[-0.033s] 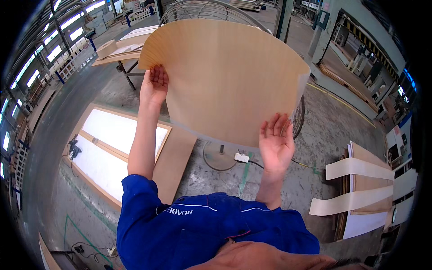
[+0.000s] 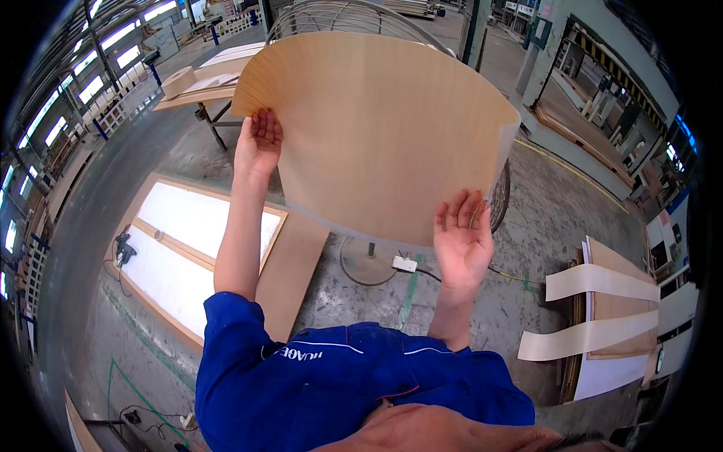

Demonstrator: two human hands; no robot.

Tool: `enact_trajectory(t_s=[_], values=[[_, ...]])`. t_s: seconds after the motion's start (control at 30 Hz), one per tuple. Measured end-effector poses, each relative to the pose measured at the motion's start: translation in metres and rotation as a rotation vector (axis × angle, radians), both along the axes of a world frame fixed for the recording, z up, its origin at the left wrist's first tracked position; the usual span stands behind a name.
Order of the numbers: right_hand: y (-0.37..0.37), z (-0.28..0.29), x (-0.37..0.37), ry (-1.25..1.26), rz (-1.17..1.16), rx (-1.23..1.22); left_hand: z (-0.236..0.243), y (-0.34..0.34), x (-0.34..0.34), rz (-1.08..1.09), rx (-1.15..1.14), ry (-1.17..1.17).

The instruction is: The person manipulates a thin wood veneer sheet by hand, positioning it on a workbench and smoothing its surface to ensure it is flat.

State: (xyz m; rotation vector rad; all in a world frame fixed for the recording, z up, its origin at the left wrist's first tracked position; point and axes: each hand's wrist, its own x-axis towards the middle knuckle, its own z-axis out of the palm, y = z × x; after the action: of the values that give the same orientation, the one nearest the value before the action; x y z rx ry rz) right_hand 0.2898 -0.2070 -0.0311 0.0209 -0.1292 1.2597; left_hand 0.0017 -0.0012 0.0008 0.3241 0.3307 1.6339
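A wide, thin sheet of light wood veneer (image 2: 384, 135) is held up in front of me, bowed, with its left side curling. Its lower and right edges show a paler strip. My left hand (image 2: 260, 143) is closed on the left edge, fingers curled against the face. Lower down, at the bottom right corner, my right hand (image 2: 463, 237) grips the sheet with its fingers bent on the near side. Where each thumb presses is partly hidden. Behind the sheet stands a large fan (image 2: 361, 21) with a wire cage, mostly covered by it.
Left of me lies a framed wooden panel (image 2: 279, 239) with white infill, a dark cable on it. The fan's round base (image 2: 358, 271) and a white power strip (image 2: 404, 264) are on the floor. Veneer strips (image 2: 599, 280) top a stack at right. A table (image 2: 215, 92) stands far left.
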Motion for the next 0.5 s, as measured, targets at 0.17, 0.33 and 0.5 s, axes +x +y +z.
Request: enact_trajectory(t_s=[0.17, 0.33, 0.5], values=[[-0.005, -0.001, 0.002, -0.007, -0.001, -0.009, -0.002, -0.004, 0.001, -0.004, -0.011, 0.013], [-0.003, -0.003, 0.0, 0.027, 0.016, 0.009, 0.002, -0.001, -0.002, -0.026, 0.042, 0.016], [-0.003, -0.006, 0.0, 0.019, 0.007, 0.008, 0.006, -0.005, 0.0, -0.016, 0.006, 0.01]])
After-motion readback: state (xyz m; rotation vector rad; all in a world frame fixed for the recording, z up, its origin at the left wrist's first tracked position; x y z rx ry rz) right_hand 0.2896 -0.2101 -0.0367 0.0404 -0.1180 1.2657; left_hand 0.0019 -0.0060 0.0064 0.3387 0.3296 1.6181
